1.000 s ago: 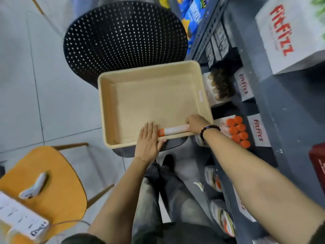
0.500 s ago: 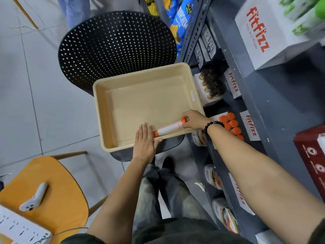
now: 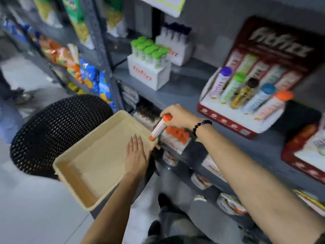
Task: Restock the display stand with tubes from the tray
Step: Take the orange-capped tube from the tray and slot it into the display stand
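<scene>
Grey shelving [image 3: 184, 90] was blurry; right hand [image 3: 177, 116] gripped the orange-capped white tube [image 3: 159, 128], left hand [image 3: 136, 155] flat, grip released, in the beige plastic tray [image 3: 73, 166]. Probably best lowered upright beside the orange-capped tubes in the stand [image 3: 176, 133].

grey shelf [image 3: 182, 88]: white stand of green-capped tubes [image 3: 149, 73] | red display stand [image 3: 246, 113] | black chair [image 3: 52, 134]: beige tray [image 3: 73, 180]

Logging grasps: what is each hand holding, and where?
Right hand grips the orange-capped white tube at its cap end; left hand holds nothing.
</scene>
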The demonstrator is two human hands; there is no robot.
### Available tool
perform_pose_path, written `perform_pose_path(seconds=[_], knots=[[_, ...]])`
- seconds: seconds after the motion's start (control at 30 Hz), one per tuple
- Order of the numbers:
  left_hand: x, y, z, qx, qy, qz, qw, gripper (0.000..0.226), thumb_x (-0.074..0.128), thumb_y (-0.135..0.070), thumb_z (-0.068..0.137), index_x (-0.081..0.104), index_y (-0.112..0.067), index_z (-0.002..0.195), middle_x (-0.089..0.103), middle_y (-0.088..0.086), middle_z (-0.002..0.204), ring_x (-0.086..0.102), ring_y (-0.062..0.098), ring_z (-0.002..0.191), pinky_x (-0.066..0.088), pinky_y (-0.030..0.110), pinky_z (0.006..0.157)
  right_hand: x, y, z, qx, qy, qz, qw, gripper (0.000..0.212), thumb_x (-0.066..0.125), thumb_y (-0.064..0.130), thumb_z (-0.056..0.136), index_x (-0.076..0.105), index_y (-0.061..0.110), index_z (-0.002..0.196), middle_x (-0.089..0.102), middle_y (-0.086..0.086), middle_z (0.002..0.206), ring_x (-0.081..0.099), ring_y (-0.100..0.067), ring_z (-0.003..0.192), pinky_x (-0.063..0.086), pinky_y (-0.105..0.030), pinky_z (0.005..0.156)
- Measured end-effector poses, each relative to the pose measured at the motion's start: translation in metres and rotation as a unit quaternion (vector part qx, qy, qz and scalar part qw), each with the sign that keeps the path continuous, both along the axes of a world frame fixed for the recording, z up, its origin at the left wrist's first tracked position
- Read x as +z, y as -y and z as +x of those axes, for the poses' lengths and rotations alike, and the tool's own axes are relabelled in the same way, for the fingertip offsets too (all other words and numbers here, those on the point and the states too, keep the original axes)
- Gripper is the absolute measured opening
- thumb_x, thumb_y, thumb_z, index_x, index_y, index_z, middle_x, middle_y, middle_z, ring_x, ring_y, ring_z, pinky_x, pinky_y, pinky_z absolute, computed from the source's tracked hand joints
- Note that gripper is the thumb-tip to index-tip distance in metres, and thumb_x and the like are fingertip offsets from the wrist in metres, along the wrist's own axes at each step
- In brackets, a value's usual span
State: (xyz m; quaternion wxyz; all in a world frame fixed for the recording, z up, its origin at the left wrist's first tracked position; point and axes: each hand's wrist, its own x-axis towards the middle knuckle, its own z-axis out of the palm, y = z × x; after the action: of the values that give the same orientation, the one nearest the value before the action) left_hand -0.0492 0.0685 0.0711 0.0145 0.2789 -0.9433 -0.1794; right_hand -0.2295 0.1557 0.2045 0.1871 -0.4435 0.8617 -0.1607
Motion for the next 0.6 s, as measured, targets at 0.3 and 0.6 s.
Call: perform_pose_path(seconds=[0.3,0.6], knots=[[0.073,-0.122,-0.076,-0.229,-0.113,-0.056,0.965,0.075,0.017,-0.05,0.093,0.041,0.011,0.13,0.042,0.032,0.137,0.04,0.048,0.126,0.035,0.059,0.101,0.135,-0.209,0.007,-0.19,-0.108,-0.056,0.974,0.031,0.069,0.012,0.072,0.071,0.021,0.101,0.071,-0.004,0.103,0.063,-0.021,0.093,0.047,-0.026,0.076],[0.075,-0.283,-0.14,-0.374,-0.125,-0.028,0.918,0.101,-0.017,-0.068,0.078,0.019,0.002,0.142,0.018,0.023,0.152,0.012,0.035,0.142,0.011,0.043,0.118,0.181,-0.4,0.02,-0.325,-0.177,-0.058,0.927,0.03,0.066,0.01,0.07,0.073,0.02,0.097,0.07,0.002,0.088,0.054,-0.007,0.077,0.035,-0.016,0.071]])
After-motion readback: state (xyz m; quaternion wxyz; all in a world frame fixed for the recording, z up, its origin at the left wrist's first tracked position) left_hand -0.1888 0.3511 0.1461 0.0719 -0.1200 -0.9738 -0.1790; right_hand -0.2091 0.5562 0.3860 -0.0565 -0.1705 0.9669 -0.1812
